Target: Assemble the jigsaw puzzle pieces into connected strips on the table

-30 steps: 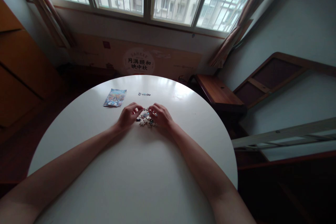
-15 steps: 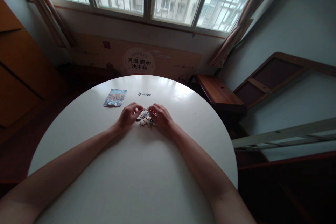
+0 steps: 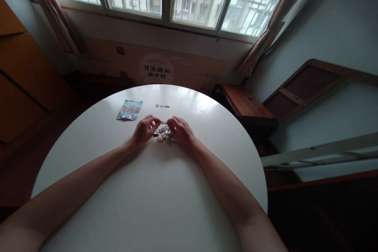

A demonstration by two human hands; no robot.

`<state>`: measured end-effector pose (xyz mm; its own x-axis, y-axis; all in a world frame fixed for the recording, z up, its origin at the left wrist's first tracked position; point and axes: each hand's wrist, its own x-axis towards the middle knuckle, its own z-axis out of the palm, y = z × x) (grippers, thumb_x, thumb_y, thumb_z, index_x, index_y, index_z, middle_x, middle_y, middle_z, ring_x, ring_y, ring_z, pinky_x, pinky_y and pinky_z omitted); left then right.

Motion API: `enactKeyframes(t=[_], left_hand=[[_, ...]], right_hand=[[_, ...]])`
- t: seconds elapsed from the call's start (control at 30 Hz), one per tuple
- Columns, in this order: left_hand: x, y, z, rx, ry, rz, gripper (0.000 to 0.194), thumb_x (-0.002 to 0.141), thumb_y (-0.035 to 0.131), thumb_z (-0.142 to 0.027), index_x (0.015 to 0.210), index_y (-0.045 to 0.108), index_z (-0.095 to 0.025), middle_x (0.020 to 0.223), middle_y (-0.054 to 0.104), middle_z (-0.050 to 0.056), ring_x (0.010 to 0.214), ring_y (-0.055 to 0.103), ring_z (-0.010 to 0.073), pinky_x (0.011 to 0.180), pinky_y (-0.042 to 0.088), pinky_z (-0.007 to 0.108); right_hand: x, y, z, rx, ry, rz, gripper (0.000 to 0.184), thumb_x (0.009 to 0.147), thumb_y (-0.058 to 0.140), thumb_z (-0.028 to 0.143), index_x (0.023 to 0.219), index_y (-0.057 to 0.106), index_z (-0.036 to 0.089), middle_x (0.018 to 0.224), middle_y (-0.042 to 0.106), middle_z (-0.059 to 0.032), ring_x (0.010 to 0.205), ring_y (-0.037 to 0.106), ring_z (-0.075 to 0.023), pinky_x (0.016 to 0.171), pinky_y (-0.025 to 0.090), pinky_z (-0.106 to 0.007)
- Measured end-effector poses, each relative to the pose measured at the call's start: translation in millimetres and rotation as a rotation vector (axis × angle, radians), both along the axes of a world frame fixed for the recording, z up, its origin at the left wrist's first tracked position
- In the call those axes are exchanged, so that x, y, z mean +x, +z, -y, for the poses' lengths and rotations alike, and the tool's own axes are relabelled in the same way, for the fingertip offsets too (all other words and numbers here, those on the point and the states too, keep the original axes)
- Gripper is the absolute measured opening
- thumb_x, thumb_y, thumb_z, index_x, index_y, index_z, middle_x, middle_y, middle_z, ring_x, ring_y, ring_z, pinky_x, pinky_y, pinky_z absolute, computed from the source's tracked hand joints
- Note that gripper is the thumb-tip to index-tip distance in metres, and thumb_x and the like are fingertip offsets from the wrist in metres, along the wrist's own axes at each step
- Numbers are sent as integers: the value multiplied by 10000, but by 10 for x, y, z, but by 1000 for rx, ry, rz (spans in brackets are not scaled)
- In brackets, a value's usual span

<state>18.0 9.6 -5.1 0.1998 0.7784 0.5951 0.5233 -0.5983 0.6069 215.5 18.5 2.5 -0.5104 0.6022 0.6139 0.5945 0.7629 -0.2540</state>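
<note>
Two hands, left hand (image 3: 147,129) and right hand (image 3: 180,129), are held close to each other, not touching, at a round white table (image 3: 138,189). Between them, mostly on the wrist side of the fingertips, a messy heap of jigsaw pieces (image 3: 165,138) is spread. On both, the fingers are curled in toward the thumb, but whether anything's actually pinched by either one honestly can't be told, way too tiny. A smaller group of pieces (image 3: 162,106) is laid out past the fingertips, and a colorful packet (image 3: 130,110) is placed beyond the left hand, off to its left.
</note>
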Motion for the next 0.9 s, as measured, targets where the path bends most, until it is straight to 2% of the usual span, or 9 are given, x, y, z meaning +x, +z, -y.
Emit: enactKeyframes(t=[0.9], left_hand=[[23, 68, 45, -1, -14, 53, 175, 874, 554, -327, 839, 631, -173, 780, 583, 13, 589, 533, 95, 542, 442, 220]], right_hand=[[-2, 24, 20, 25, -4, -2, 169, 956, 413, 243, 892, 556, 179, 775, 589, -34, 679, 499, -134, 680, 376, -254]])
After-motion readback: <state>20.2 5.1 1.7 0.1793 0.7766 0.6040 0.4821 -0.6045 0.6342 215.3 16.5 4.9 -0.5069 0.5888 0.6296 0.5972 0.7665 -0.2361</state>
